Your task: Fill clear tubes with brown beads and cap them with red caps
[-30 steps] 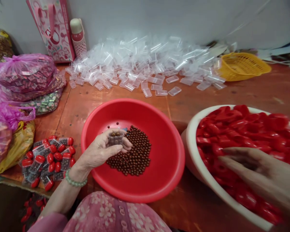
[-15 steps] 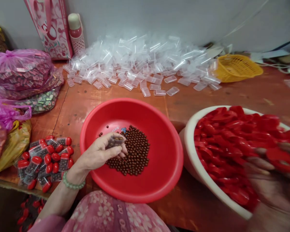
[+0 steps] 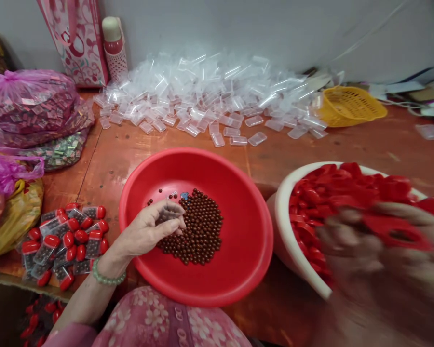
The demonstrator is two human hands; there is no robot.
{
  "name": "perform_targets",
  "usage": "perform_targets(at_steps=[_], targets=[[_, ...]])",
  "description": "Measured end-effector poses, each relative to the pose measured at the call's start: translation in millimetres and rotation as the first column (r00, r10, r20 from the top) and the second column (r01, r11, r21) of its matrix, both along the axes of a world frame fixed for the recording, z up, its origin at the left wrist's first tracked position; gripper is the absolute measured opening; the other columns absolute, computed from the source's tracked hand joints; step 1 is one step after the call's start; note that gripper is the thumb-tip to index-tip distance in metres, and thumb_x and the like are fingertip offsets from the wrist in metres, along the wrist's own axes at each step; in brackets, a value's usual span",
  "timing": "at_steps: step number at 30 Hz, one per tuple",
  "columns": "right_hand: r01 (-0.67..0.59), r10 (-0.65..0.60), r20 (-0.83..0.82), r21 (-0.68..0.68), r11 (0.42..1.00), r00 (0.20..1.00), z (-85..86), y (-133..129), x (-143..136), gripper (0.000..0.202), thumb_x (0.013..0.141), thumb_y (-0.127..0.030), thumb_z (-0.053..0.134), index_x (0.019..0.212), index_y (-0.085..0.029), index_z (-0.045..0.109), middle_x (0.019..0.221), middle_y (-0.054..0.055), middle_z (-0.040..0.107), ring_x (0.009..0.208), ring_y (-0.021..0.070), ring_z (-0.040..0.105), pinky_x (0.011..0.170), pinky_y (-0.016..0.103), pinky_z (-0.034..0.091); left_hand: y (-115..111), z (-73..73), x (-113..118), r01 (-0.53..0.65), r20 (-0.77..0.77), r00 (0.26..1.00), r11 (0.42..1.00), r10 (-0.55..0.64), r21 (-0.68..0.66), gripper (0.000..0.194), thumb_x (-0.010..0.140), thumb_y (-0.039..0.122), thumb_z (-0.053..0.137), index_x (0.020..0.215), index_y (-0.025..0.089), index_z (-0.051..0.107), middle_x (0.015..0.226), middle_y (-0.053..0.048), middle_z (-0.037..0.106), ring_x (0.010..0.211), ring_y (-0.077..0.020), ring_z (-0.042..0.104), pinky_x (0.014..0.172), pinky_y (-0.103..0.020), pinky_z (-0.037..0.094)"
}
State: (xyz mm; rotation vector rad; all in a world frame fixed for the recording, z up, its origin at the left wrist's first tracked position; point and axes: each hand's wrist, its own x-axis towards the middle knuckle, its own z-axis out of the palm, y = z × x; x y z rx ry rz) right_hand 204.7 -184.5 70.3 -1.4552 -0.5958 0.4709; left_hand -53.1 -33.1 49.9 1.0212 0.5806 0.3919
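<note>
My left hand [image 3: 144, 231] is curled above the red basin [image 3: 249, 270], palm inward, around what looks like a clear plastic case; its contents cannot be made out. Under and beside the fingers lies a heap of brown beads [image 3: 202, 226], with a few loose ones toward the basin's left side. On the right, my right hand [image 3: 376, 260] is smeared by motion over the white-rimmed tub [image 3: 285, 207]. Its fingers are closed on a red plastic piece with a hole [image 3: 401, 233]. Red plastic pieces [image 3: 329, 185] fill the tub.
Bead-filled cases with red caps [image 3: 68, 241] lie at left. Behind the basin spreads a pile of clear cases [image 3: 210, 101], beside a yellow basket [image 3: 350, 108]. Filled plastic bags [image 3: 32, 106], a patterned bag [image 3: 79, 53] and a bottle [image 3: 114, 48] stand at back left.
My right hand has moved left and nearer with the red piece. My left hand has shifted slightly left, and two more loose beads show beyond its fingers.
</note>
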Motion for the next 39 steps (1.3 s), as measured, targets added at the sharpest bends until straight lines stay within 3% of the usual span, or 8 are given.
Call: perform_targets(at_steps=[6, 10, 14, 23, 26, 32, 36, 39], targets=[[-0.447, 0.437, -0.278, 0.029, 0.894, 0.856, -0.3, 46, -60, 0.032, 0.073, -0.055, 0.075, 0.086, -0.026, 0.077, 0.081, 0.005, 0.066, 0.055, 0.0126, 0.059, 0.048, 0.027, 0.046, -3, -1.1, 2, -0.064, 0.059, 0.996, 0.997, 0.067, -0.048, 0.029, 0.082, 0.032, 0.072, 0.100, 0.013, 0.061, 0.092, -0.005, 0.065, 0.078, -0.0107, 0.064, 0.072, -0.024, 0.050], [-0.534, 0.505, -0.388, 0.037, 0.845, 0.771, -8.1, 66, -79, 0.035, 0.072, -0.055, 0.076, 0.089, -0.024, 0.074, 0.064, 0.001, 0.064, 0.052, 0.0123, 0.060, 0.048, 0.023, 0.050, -8, -0.1, 6, -0.173, 0.037, 0.984, 0.984, 0.175, -0.053, 0.031, 0.077, 0.029, 0.077, 0.099, 0.014, 0.062, 0.100, -0.006, 0.066, 0.085, -0.0131, 0.064, 0.073, -0.024, 0.052], [-0.496, 0.475, -0.412, 0.063, 0.866, 0.778, -15.4, 73, -87, 0.031, 0.070, -0.047, 0.080, 0.089, -0.024, 0.071, 0.070, -0.001, 0.070, 0.053, 0.0104, 0.063, 0.053, 0.021, 0.054, -15, -1.4, 8, -0.224, 0.003, 0.974, 0.967, 0.227, -0.125, 0.037, 0.072, 0.028, 0.081, 0.101, 0.014, 0.061, 0.094, -0.003, 0.066, 0.079, -0.0128, 0.065, 0.071, -0.025, 0.053], [-0.528, 0.541, 0.102, -0.132, 0.839, 0.835, -13.3, 61, -72, 0.015, 0.073, -0.032, 0.079, 0.083, -0.022, 0.072, 0.078, 0.001, 0.071, 0.072, 0.0144, 0.066, 0.065, 0.025, 0.055, -13, -3.5, 6, -0.287, -0.041, 0.958, 0.952, 0.284, -0.106, 0.039, 0.066, 0.029, 0.083, 0.095, 0.014, 0.061, 0.083, 0.000, 0.064, 0.067, -0.0084, 0.060, 0.066, -0.023, 0.050], [-0.575, 0.651, 0.304, -0.307, 0.758, 0.696, -0.5, 60, -67, 0.012, 0.082, -0.033, 0.072, 0.084, -0.021, 0.070, 0.073, 0.001, 0.068, 0.064, 0.0127, 0.062, 0.059, 0.023, 0.050, -11, 0.1, 5, -0.287, -0.083, 0.955, 0.957, 0.284, -0.028, 0.034, 0.067, 0.027, 0.082, 0.091, 0.014, 0.062, 0.083, -0.001, 0.064, 0.073, -0.0095, 0.059, 0.071, -0.023, 0.049], [-0.467, 0.759, 0.596, -0.610, 0.640, 0.261, 21.4, 63, -72, 0.017, 0.094, -0.034, 0.056, 0.089, -0.021, 0.066, 0.078, 0.004, 0.068, 0.064, 0.0153, 0.064, 0.057, 0.026, 0.049, -12, 2.4, 6, -0.213, -0.142, 0.966, 0.976, 0.217, 0.038, 0.032, 0.064, 0.025, 0.082, 0.087, 0.016, 0.062, 0.079, 0.001, 0.062, 0.073, -0.0109, 0.057, 0.072, -0.026, 0.046], [-0.473, 0.749, 0.648, -0.621, 0.625, 0.140, 21.6, 66, -82, 0.027, 0.098, -0.027, 0.046, 0.121, -0.019, 0.059, 0.086, 0.006, 0.069, 0.071, 0.0175, 0.067, 0.061, 0.028, 0.053, -13, -1.3, 5, -0.191, -0.105, 0.976, 0.982, 0.189, -0.005, 0.034, 0.061, 0.024, 0.084, 0.086, 0.016, 0.062, 0.079, 0.002, 0.063, 0.075, -0.0117, 0.057, 0.074, -0.027, 0.045], [-0.498, 0.745, 0.665, -0.628, 0.598, 0.056, 20.2, 67, -84, 0.030, 0.098, -0.022, 0.044, 0.124, -0.020, 0.059, 0.080, 0.005, 0.067, 0.062, 0.0152, 0.064, 0.055, 0.026, 0.051, -13, -3.7, 3, -0.174, -0.089, 0.982, 0.983, 0.168, -0.058, 0.033, 0.061, 0.020, 0.083, 0.085, 0.016, 0.061, 0.075, 0.004, 0.060, 0.070, -0.0090, 0.055, 0.071, -0.025, 0.043]])
